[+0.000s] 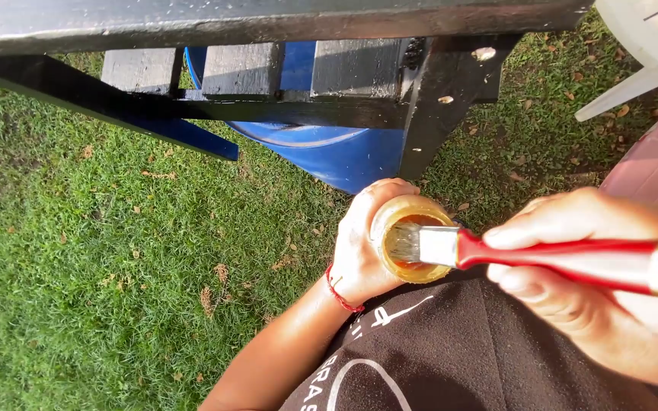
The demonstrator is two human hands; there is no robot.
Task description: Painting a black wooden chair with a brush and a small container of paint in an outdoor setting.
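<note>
One jar (413, 237), one brush (550, 257), two hands. The left hand (363, 243) is wrapped around the side of the jar, fingers curled over the far wall, gripping it firmly; the jar is tilted so its open mouth faces the camera, held above the person's lap. Inside looks amber or brownish (liquid or just stained glass, hard to tell from this angle). One red cord bracelet (340, 293) sits on the left wrist.

The right hand (588, 281) is closed tight on the brush's red handle, thumb on top, fingers under. The brush lies roughly level, pointing left, with its bristles (403, 243) over the jar mouth, at the rim or just inside. One silver ferrule (439, 245) joins bristles to handle; the handle end near the right edge is gold-coloured.

Behind the hands stands one black wooden frame (268, 68) with three upright slats counted between a top rail and a lower rail, plus one thick leg (439, 106) on the right. One blue barrel (329, 152) sits behind and beneath it, just past the jar. All of it stands on grass (93, 266) scattered with dry leaves. One white plastic chair (641, 53) shows in the top right corner. The person wears a dark shirt (458, 350) with a white print.
</note>
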